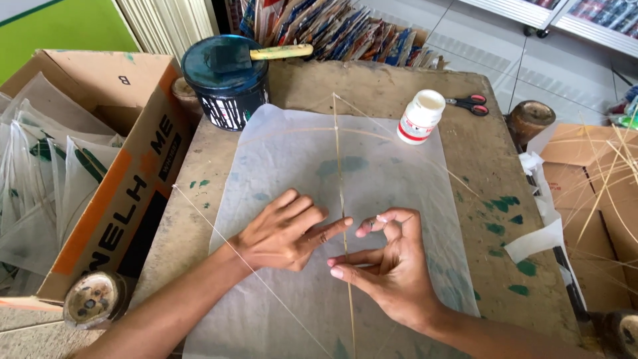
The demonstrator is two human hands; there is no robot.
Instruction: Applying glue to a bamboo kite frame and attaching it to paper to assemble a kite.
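Note:
A sheet of thin translucent white paper lies on the worn work table. A thin bamboo stick runs lengthwise down the middle of the sheet, and a bowed stick arcs across its upper part. My left hand lies flat on the paper just left of the straight stick, its index fingertip touching it. My right hand is on the stick's right side, thumb and fingers pinching at the stick. A thin string runs diagonally over my left wrist.
A dark round tin with a sponge brush on its lid stands at the back left. A white glue bottle and red-handled scissors sit at the back right. A cardboard box of finished paper pieces is on the left; loose bamboo sticks on the right.

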